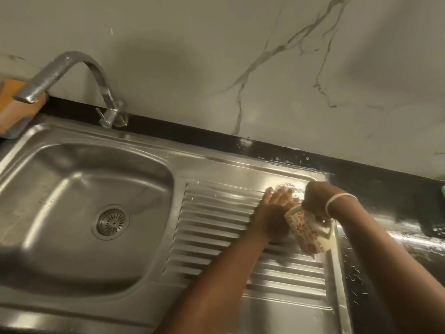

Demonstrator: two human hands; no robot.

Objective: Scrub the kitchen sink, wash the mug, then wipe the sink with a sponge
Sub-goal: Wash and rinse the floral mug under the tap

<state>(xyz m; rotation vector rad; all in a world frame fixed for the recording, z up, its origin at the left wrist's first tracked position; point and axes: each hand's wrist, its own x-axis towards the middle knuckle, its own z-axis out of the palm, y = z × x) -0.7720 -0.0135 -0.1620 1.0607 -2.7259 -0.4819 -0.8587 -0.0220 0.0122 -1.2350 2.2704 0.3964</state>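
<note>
A white mug (305,231) with a red flower pattern hangs tilted above the right end of the steel sink's ribbed drainboard (216,227). My right hand (317,198) grips the mug from above at its rim. My left hand (274,203) lies flat on the far right part of the drainboard, fingers stretched toward some white foam; what lies under the palm is hidden. The sink bowl (60,201) with its round drain (110,221) is on the left.
A curved steel tap (96,75) stands behind the bowl, its spout turned to the far left over an orange board (16,104). A black, wet countertop (375,186) borders the sink at the back and right. The marble wall rises behind.
</note>
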